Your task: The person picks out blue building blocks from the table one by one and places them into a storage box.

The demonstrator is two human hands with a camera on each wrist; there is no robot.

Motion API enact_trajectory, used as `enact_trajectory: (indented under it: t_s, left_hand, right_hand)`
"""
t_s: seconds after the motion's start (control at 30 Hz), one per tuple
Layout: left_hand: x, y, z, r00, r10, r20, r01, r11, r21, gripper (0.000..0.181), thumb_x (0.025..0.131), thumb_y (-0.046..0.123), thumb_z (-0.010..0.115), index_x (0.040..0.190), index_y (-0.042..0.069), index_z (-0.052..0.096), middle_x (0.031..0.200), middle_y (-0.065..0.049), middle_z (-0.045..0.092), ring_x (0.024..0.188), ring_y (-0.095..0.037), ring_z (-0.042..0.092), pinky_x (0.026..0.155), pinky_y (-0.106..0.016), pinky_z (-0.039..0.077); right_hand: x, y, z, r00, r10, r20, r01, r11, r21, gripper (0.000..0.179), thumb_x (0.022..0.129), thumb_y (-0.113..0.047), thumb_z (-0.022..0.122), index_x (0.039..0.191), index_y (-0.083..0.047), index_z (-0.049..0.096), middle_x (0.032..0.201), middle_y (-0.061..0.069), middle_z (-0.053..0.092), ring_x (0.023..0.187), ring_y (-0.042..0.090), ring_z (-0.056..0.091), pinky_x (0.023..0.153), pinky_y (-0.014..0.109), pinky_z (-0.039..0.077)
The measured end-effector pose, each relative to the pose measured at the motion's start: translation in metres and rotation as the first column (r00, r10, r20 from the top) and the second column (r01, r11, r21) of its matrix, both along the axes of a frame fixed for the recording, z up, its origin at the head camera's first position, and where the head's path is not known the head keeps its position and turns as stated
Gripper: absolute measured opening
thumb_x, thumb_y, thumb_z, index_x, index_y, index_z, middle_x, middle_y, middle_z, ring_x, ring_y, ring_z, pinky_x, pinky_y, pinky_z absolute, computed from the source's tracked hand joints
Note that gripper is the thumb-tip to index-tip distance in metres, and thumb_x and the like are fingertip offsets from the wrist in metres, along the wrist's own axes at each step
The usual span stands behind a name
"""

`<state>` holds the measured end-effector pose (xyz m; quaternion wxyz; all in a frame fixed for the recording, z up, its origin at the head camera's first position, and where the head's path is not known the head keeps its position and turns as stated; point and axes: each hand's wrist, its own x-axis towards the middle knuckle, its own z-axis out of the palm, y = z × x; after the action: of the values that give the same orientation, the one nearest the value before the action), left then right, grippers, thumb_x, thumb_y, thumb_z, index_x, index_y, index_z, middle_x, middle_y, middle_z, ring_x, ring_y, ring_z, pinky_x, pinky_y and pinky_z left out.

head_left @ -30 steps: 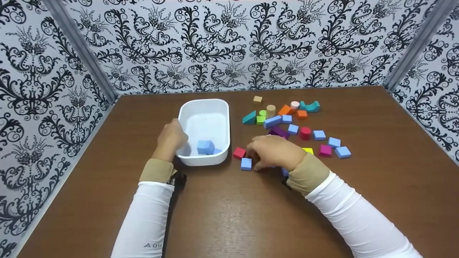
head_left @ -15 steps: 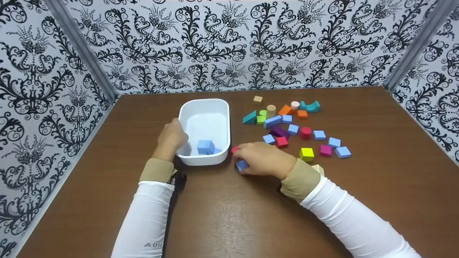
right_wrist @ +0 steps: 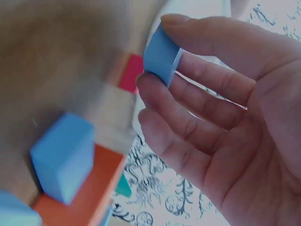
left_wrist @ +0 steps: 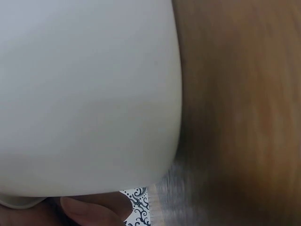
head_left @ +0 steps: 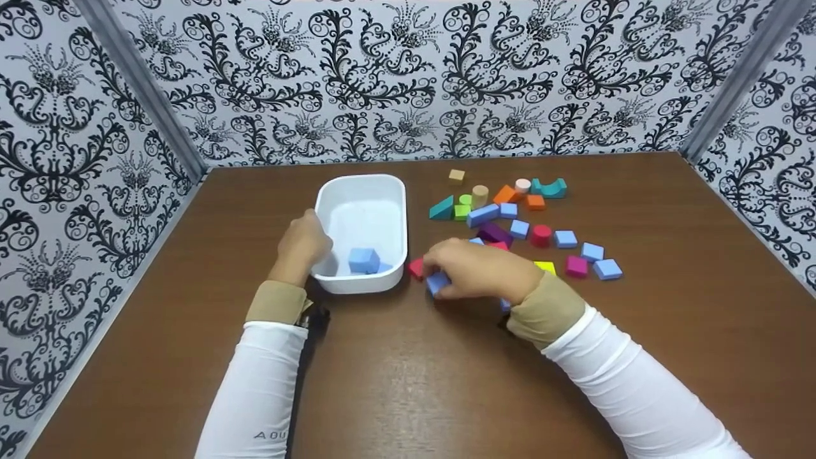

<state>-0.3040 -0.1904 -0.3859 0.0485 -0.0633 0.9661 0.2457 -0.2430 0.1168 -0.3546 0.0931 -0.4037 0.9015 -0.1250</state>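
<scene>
My left hand (head_left: 305, 243) grips the left rim of a white plastic bin (head_left: 397, 210); in the left wrist view its thumb (left_wrist: 89, 212) shows under the bin's pale wall (left_wrist: 94, 94). Inside the bin, near its front end, a blue block (head_left: 364, 260) lies with another blue piece partly behind it. My right hand (head_left: 478, 268) pinches a small blue block (right_wrist: 161, 55) between thumb and fingers, just right of the bin. A red block (head_left: 416, 268) lies between that hand and the bin, partly covered by the fingers.
Loose blocks spread to the right and behind my right hand: several blue ones, a red cylinder (head_left: 541, 236), a magenta block (head_left: 576, 266), a teal wedge (head_left: 442, 208), a teal arch (head_left: 549, 188). A patterned wall (head_left: 382, 83) stands behind the table (head_left: 408, 382).
My right hand has reached left, taken the blue block in its fingertips and shifted back slightly right with it. The red block has been nudged left. My left hand stays at the bin.
</scene>
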Motion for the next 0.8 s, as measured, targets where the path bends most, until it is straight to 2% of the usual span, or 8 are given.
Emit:
enact_trajectory:
  t_s: [0.13, 0.33, 0.57, 0.67, 0.8]
  left_hand:
    - [0.000, 0.000, -0.001, 1.000, -0.001, -0.008, 0.001, 1.000, 0.005, 0.062, 0.097, 0.004, 0.054, 0.154, -0.012, 0.037, 0.143, -0.035, 0.056, 0.130, -0.047, 0.058, 0.108, -0.060, 0.048]
    - [0.001, 0.002, 0.000, 1.000, 0.006, -0.011, -0.006, 1.000, -0.002, 0.060, 0.098, 0.006, 0.054, 0.153, -0.011, 0.038, 0.143, -0.034, 0.057, 0.130, -0.047, 0.058, 0.107, -0.061, 0.049]
    - [0.001, 0.004, 0.000, 1.000, 0.008, -0.001, -0.008, 1.000, 0.004, 0.061, 0.098, 0.006, 0.055, 0.154, -0.010, 0.036, 0.144, -0.034, 0.055, 0.131, -0.046, 0.058, 0.108, -0.061, 0.048]
    - [0.001, 0.002, 0.000, 1.000, 0.014, 0.001, -0.014, 1.000, 0.001, 0.061, 0.098, 0.005, 0.055, 0.154, -0.011, 0.037, 0.144, -0.034, 0.056, 0.130, -0.046, 0.058, 0.108, -0.061, 0.048]
    - [0.001, 0.002, 0.001, 1.000, 0.013, 0.000, -0.013, 1.000, 0.000, 0.061, 0.097, 0.005, 0.055, 0.154, -0.011, 0.037, 0.143, -0.035, 0.056, 0.128, -0.047, 0.059, 0.108, -0.061, 0.048]
  right_hand:
    - [-0.005, 0.010, 0.011, 0.998, -0.029, -0.054, 0.027, 0.999, -0.040, 0.031, 0.090, -0.012, 0.084, 0.119, -0.003, 0.075, 0.112, 0.011, 0.073, 0.101, 0.027, 0.067, 0.094, 0.042, 0.059]
    - [-0.006, 0.021, 0.023, 0.998, -0.059, -0.034, 0.055, 0.994, -0.090, 0.032, 0.090, -0.006, 0.082, 0.121, -0.002, 0.075, 0.116, 0.012, 0.072, 0.106, 0.029, 0.065, 0.099, 0.045, 0.057]
    - [-0.004, 0.022, 0.029, 0.997, -0.080, -0.002, 0.079, 0.991, -0.107, 0.033, 0.091, -0.005, 0.081, 0.124, -0.002, 0.075, 0.119, 0.011, 0.072, 0.108, 0.028, 0.065, 0.098, 0.045, 0.058]
    - [-0.006, 0.020, 0.031, 0.997, -0.080, -0.007, 0.079, 0.991, -0.113, 0.033, 0.091, -0.005, 0.081, 0.124, -0.002, 0.075, 0.119, 0.011, 0.071, 0.108, 0.028, 0.065, 0.097, 0.044, 0.058]
    - [-0.008, 0.012, 0.033, 0.997, -0.049, -0.054, 0.042, 0.992, -0.122, 0.031, 0.090, -0.005, 0.080, 0.121, -0.001, 0.075, 0.115, 0.012, 0.072, 0.103, 0.028, 0.065, 0.093, 0.042, 0.058]
